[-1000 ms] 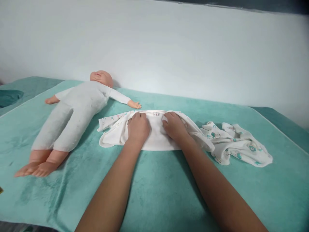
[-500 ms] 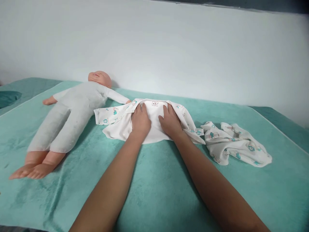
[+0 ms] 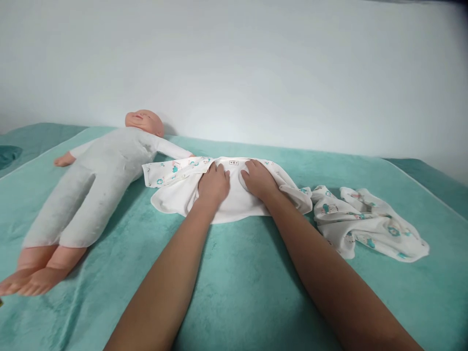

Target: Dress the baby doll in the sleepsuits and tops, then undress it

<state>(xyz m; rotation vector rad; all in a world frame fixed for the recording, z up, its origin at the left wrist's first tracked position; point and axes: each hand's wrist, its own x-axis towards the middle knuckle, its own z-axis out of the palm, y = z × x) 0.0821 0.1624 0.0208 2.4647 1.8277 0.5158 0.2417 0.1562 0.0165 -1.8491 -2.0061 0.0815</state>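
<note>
A white baby shirt [image 3: 234,195] with a small teal and pink print lies opened out on the bed, its plain inside facing up and a small label at the neck. My left hand [image 3: 214,184] rests on its left front panel, palm down, thumb and fingers apart. On the right front panel lies my right hand [image 3: 259,179], also palm down with fingers spread. Both hands press the cloth flat below the collar and grip nothing that I can see. The shirt's left sleeve reaches out toward a baby doll [image 3: 113,151]; its right sleeve is partly behind my right forearm.
The doll, in a white cloth body, lies on its back at the left, one hand close to the shirt. A crumpled printed baby garment [image 3: 371,224] lies at the right, beside the shirt. A green blanket [image 3: 234,292] covers the bed, and a white wall [image 3: 234,73] rises behind it.
The shirt's collar has come down and the cloth lies flatter. My hands stay on the panels with little movement. The view has shifted slightly.
</note>
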